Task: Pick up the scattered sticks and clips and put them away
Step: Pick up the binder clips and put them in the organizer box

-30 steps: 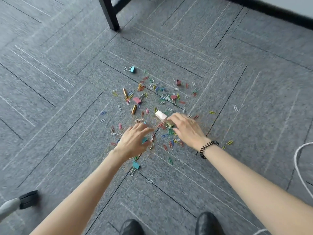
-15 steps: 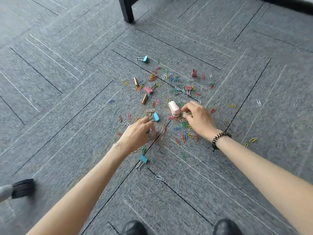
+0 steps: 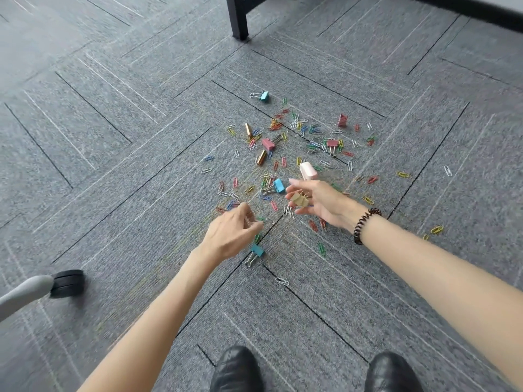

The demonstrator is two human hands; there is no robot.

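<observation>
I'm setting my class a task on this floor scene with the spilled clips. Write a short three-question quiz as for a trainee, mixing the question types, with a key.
1. True or false: the right hand holds tan binder clips.
2. Which wrist wears the dark coil bracelet? A) left B) right C) both
3. Fill in: the binder clip lying nearest the black furniture leg is ____ in colour.
Key: 1 true; 2 B; 3 blue.
</observation>
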